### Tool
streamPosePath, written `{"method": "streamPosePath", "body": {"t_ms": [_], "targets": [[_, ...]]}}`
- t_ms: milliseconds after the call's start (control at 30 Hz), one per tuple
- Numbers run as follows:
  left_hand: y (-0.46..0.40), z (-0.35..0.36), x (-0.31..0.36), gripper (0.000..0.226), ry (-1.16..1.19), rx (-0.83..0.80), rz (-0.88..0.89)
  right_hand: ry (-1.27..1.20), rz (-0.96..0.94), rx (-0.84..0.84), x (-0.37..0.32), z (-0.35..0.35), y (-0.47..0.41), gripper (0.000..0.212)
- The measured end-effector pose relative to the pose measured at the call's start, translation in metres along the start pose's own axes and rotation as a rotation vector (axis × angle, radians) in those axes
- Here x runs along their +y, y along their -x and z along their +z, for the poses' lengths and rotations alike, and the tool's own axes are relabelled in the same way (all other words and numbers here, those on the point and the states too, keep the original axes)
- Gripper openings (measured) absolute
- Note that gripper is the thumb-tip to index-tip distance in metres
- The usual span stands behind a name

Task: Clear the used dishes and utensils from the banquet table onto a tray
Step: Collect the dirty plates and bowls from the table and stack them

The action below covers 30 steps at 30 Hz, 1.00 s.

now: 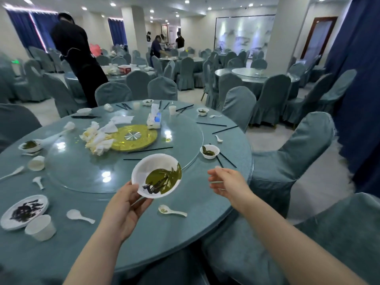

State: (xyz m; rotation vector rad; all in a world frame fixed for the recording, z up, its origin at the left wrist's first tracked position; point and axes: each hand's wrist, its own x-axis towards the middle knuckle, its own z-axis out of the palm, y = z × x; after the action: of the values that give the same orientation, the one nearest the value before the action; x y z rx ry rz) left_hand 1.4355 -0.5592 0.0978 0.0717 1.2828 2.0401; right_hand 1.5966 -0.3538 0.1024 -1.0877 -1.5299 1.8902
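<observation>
A big banquet hall: many round tables [257,76] with covered chairs [267,95], blue curtains [357,79], and a spinning glass tray [123,161] past the fingers.

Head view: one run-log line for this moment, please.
left hand: grips tilted white bowl with green leftovers | right hand: open, above table edge | white spoon: on table | tray: not in view
</observation>
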Motion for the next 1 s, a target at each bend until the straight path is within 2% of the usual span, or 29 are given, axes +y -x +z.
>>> {"method": "streamPosePath", "body": {"t_ms": [167,433,667,867,1000], "targets": [[-0.002,0.006,0.011,0.012,0.022,0.013,0.024,-0.081,0.072,0.012,0.003,-0.015,-0.015,0.022],[-0.028,0.020,0.001,0.010,0.046,0.045,0.046,-0.017,0.115,0.041,0.012,-0.053,-0.073,0.018],[-0.112,0.069,-0.062,0.012,0.063,0.198,0.031,0.113,0.179,0.015,0.034,-0.098,-0.212,0.006],[-0.172,0.121,-0.118,0.010,0.118,0.323,-0.039,0.161,0.302,-0.020,0.047,-0.132,-0.330,0.004],[-0.196,0.141,-0.127,0.012,0.126,0.384,-0.037,0.207,0.297,-0.029,0.049,-0.128,-0.397,0.007]]}}
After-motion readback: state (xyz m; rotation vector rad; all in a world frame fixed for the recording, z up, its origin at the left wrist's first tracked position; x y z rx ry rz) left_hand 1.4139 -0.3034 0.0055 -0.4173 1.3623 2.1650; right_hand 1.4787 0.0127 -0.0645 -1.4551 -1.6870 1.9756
